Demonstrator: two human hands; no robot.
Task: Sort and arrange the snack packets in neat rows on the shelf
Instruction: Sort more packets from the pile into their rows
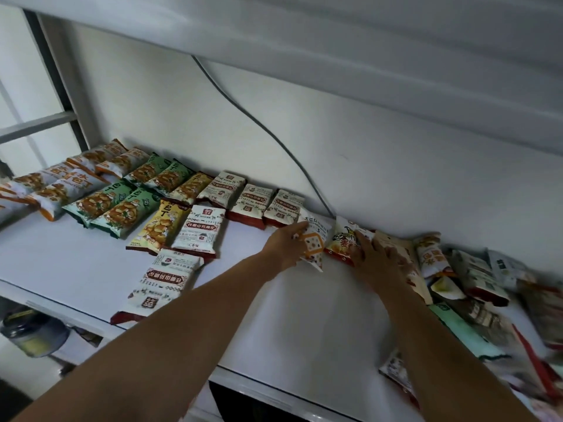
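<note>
Shelf: a white board [289,315] runs left to right against a white wall, with another white shelf close overhead
Sorted rows: these fill the left half of the shelf, two deep from the wall; from the far left come orange packets [61,184], green packets [122,205], yellow packets [158,229] and red-trimmed white packets [201,229]; all lie flat, side by side and touching, long axes running from the wall toward the front edge
Heap: at the right end, unsorted packets [487,300] overlap at mixed angles, too blurred to tell apart
Arms: both are bare and stretched forward over the shelf toward the wall
Stray packet: one more red-trimmed packet [166,281] lies flat, just in front of the rows, long axis wall to front, near end at the shelf's front edge
Right hand: the right hand [377,263] lies palm down with fingers spread and fairly straight, fingertips on a red and yellow packet [342,239] and palm over a cream packet [396,240]; it grips nothing
Left hand: the left hand [285,245] pinches the left edge of the hexagon packet, thumb on top
Hexagon packet: white with an orange hexagon print [316,245], just right of the last red-trimmed packet in the back row, close to the wall, long axis wall to front
Cable: a grey cable [259,123] slants down the wall to behind the hexagon packet
Jar: a blurred jar [33,333] sits below the shelf at lower left
</note>
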